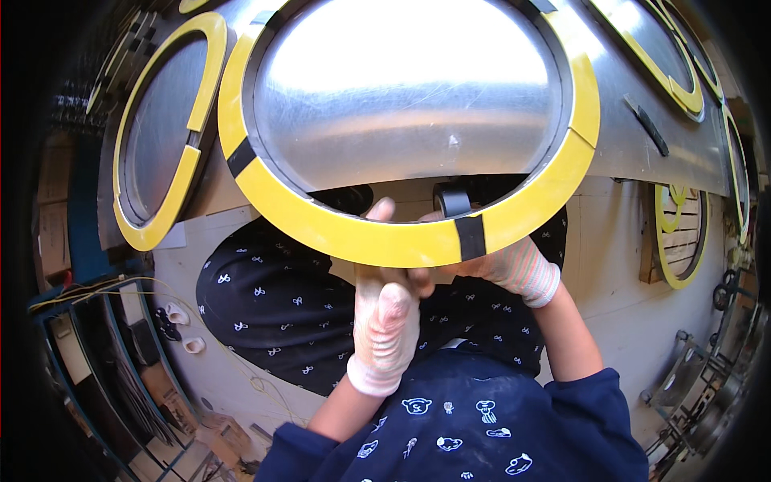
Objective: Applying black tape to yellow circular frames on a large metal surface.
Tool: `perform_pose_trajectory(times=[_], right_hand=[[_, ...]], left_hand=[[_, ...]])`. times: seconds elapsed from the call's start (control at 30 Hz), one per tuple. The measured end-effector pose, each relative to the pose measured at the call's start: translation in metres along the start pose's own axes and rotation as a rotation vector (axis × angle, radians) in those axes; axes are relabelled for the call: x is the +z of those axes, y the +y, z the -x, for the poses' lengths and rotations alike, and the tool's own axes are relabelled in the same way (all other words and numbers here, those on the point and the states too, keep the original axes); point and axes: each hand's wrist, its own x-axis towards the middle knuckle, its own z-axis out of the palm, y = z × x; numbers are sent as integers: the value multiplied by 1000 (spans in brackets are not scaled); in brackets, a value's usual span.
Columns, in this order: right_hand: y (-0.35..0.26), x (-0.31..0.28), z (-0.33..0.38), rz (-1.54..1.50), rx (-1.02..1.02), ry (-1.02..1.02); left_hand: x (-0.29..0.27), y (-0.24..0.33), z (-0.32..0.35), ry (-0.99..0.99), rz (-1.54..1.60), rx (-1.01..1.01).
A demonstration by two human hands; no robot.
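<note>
A large yellow ring (345,234) with a dark inner edge overhangs the near edge of the metal table. Strips of black tape (471,237) cross it in several places. My left hand (385,325), in a pale glove, reaches under its near rim with fingers stretched out; one fingertip shows inside the opening. My right hand (514,271), in a striped glove, comes under the rim from the right. Its fingers are closed about a roll of black tape (452,201), which shows through the opening beside the taped spot. The rim hides part of both hands.
A smaller yellow ring (210,72) with a gap lies to the left on the metal table (594,153). A black strip-like tool (647,125) and more yellow rings lie to the right. Another ring (681,277) leans below the table. A blue rack (120,353) stands lower left.
</note>
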Motion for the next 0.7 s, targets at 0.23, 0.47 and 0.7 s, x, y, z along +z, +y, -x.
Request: perform_pose_trajectory(times=[0.23,0.47,0.7], right_hand=[[-17,-22,-10,-621,247,-50],[-36,-19,-21,-890,360,-47],[-14,-4,-18,-496,-128,-98]], left_hand=[[2,12,-18,-83,-167,68],[-14,13,10,-102,288,-181],[-26,16,14,-177,245,-84]])
